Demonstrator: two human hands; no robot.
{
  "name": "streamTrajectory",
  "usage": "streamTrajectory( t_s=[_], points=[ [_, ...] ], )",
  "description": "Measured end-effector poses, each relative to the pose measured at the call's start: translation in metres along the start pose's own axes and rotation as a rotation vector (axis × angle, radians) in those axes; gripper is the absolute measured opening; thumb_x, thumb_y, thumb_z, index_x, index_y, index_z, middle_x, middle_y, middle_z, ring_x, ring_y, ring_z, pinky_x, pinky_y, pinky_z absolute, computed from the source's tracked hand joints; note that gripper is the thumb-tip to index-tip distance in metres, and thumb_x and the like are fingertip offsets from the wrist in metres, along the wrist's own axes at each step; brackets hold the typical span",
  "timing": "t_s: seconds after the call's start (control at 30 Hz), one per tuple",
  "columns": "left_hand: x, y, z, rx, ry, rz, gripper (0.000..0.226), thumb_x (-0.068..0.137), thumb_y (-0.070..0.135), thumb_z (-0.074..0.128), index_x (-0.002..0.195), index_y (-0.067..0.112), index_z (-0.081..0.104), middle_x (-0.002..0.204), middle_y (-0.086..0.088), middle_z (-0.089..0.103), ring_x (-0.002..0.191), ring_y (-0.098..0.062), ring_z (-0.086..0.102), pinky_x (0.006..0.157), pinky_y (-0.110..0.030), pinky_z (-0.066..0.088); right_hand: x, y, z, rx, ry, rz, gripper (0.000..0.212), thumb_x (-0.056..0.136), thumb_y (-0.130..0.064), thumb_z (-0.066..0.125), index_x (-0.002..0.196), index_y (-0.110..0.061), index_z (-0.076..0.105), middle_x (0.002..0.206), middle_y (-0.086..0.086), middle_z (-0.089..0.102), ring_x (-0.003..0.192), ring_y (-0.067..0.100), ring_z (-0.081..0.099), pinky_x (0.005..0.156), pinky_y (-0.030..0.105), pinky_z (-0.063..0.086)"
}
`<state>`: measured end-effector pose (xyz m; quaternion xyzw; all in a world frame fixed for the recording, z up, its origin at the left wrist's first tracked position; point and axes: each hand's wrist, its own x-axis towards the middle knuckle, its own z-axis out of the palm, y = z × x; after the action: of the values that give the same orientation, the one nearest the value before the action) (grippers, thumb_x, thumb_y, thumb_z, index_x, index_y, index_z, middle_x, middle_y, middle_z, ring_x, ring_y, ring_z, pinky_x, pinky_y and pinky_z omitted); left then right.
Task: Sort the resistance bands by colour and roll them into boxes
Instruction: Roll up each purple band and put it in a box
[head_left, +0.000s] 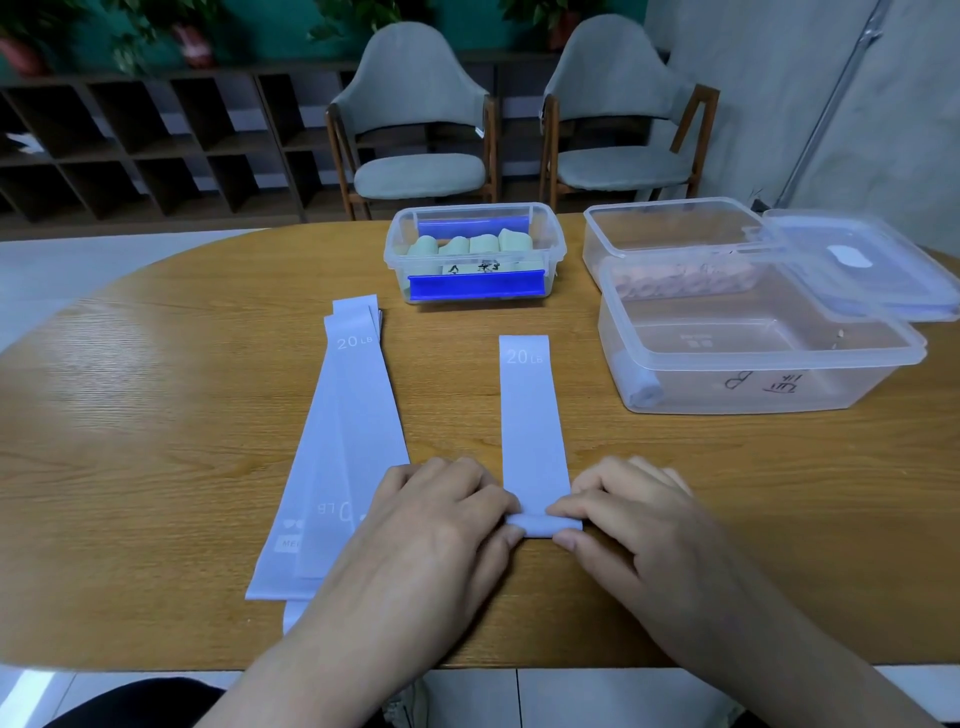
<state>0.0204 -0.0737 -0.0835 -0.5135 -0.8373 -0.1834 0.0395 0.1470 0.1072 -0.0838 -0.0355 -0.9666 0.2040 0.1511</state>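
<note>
Rolling starts at the near end: both hands pinch the first tight fold of the lilac band (532, 431) lying flat on the tabletop (156, 415). Left hand (441, 525) and right hand (623, 525) each curl fingers over an edge, probably to keep the roll even. Spare bands (343, 457) wait just left; the clear box (753, 353) holding one lilac roll (641, 387) sits far right.
</note>
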Motion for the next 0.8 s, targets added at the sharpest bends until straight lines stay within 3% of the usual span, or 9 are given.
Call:
streamTrajectory(
  t_s=[0.17,0.33,0.53,0.8],
  points=[
    [0.0,-0.0012,-0.0012,-0.004,-0.03,0.0,0.022,0.093,0.047,0.045,0.102,0.036,0.062,0.099,0.019,0.054,0.093,-0.009,0.054,0.086,-0.036,0.046,0.0003,0.0009,0.0026,-0.007,0.019,0.004,0.027,0.095,-0.041,0.046,0.104,-0.029,0.069,0.096,-0.019,0.055,0.089,0.004,0.051,0.081,0.032,0.04],
    [0.0008,0.0006,-0.0022,0.018,-0.046,-0.007,0.029,0.097,0.046,0.037,0.103,0.035,0.064,0.101,0.017,0.055,0.095,-0.011,0.055,0.088,-0.038,0.046,0.0009,0.0016,0.0032,0.003,0.041,0.017,0.019,0.085,-0.04,0.063,0.099,-0.029,0.068,0.094,-0.019,0.058,0.088,0.005,0.052,0.08,0.032,0.041],
    [0.0004,0.0,-0.004,-0.008,-0.061,-0.018,0.027,0.094,0.05,0.042,0.107,0.037,0.062,0.104,0.02,0.055,0.099,-0.008,0.054,0.091,-0.036,0.043,0.0002,0.003,0.0031,0.004,0.015,0.005,0.027,0.093,-0.047,0.046,0.1,-0.032,0.068,0.095,-0.021,0.054,0.089,0.002,0.049,0.081,0.027,0.036],
    [0.0003,0.0006,-0.002,0.024,-0.025,-0.006,0.027,0.097,0.046,0.041,0.103,0.035,0.065,0.099,0.018,0.055,0.093,-0.01,0.055,0.086,-0.036,0.046,0.0007,0.0036,0.0047,-0.008,0.012,0.025,0.025,0.088,-0.049,0.053,0.102,-0.032,0.066,0.098,-0.022,0.055,0.091,0.001,0.049,0.081,0.026,0.037]
  ],
)
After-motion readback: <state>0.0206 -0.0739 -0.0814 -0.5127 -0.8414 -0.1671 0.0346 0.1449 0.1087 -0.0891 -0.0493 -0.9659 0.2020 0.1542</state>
